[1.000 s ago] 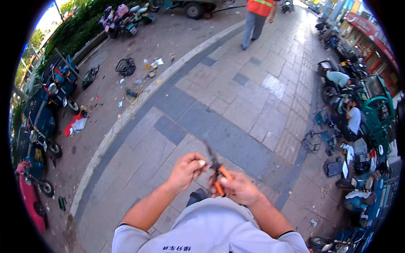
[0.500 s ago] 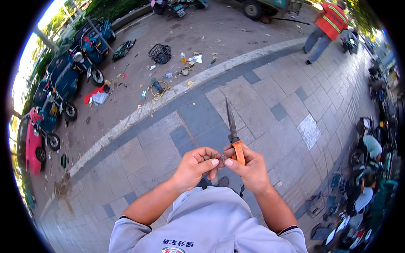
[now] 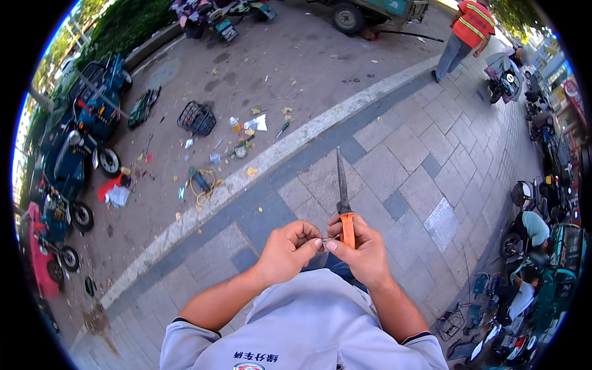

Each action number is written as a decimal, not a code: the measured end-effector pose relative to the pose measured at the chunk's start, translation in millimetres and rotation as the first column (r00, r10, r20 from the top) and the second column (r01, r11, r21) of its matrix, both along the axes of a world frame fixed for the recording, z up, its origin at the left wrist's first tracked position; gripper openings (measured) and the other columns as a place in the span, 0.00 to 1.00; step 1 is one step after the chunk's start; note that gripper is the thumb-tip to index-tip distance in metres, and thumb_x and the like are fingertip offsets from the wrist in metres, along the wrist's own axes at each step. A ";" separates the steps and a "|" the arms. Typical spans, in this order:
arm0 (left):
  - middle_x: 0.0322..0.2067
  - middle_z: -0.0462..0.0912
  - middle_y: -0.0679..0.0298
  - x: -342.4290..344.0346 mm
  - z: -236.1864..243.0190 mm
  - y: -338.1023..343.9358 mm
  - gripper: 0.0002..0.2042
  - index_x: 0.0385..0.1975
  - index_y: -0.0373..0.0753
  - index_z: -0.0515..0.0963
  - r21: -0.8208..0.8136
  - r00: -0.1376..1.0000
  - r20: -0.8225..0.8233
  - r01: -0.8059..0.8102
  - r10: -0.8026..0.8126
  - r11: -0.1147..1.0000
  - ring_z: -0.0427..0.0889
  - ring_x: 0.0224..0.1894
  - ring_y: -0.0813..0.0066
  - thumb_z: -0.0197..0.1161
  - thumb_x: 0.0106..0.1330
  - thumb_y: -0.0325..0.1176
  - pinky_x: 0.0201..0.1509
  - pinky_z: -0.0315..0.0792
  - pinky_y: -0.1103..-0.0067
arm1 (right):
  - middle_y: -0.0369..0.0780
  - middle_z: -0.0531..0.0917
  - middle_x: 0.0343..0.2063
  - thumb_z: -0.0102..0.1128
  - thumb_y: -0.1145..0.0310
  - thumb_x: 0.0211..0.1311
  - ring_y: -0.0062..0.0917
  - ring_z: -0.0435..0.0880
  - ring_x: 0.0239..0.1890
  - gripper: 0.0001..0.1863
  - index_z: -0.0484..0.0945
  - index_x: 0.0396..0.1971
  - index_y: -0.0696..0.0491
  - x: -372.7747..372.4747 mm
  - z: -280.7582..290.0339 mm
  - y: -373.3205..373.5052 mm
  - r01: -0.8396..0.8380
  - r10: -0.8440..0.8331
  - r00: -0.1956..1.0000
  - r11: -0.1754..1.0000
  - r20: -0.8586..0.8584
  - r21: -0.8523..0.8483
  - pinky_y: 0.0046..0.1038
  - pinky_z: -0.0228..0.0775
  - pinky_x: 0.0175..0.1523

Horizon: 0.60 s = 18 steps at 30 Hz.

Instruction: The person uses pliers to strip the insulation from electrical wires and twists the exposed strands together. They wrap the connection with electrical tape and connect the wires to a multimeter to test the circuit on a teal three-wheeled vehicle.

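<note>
Orange-handled tool (image 3: 344, 202), tip aimed away from the body, sits in the right hand (image 3: 368, 256), fingers curled around its grip; just left of the tool, here's the left hand (image 3: 283, 254), thumb and forefinger closed, and between both pinches, beside the tool, a thin strand (image 3: 328, 238): it could slip if either thumb eases, or bend should the tool swing
</note>
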State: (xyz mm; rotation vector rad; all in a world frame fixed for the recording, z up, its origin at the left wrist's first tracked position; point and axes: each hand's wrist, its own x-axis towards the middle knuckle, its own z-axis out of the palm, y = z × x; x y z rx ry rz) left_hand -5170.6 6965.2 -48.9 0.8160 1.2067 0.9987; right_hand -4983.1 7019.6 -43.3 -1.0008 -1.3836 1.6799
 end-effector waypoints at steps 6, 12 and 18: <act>0.29 0.84 0.64 -47.6 -14.7 185.3 0.06 0.40 0.32 0.78 0.145 0.967 -0.246 0.109 -0.070 0.983 0.78 0.27 0.85 0.63 0.70 0.27 0.29 0.72 0.82 | 0.40 0.81 0.44 0.70 0.76 0.59 0.21 0.80 0.45 0.07 0.83 0.35 0.62 -36.5 -14.8 196.7 -0.136 0.107 0.979 0.976 0.171 0.172 0.24 0.75 0.45; 0.26 0.80 0.61 -105.8 22.4 357.0 0.04 0.36 0.33 0.79 0.219 0.777 -0.630 0.194 -0.013 0.956 0.78 0.26 0.81 0.64 0.66 0.25 0.30 0.73 0.77 | 0.39 0.81 0.40 0.66 0.72 0.62 0.18 0.79 0.36 0.07 0.83 0.36 0.60 -92.3 -28.4 398.6 -0.415 0.410 0.910 0.895 -0.064 -0.167 0.21 0.72 0.41; 0.24 0.79 0.64 -194.9 3.8 510.0 0.04 0.36 0.32 0.79 0.169 0.780 -0.605 -0.070 0.160 0.983 0.73 0.23 0.83 0.64 0.66 0.25 0.27 0.69 0.78 | 0.38 0.80 0.33 0.66 0.72 0.60 0.15 0.76 0.31 0.10 0.81 0.38 0.62 -140.6 0.0 601.5 -0.318 0.293 0.948 0.896 -0.127 -0.309 0.19 0.68 0.39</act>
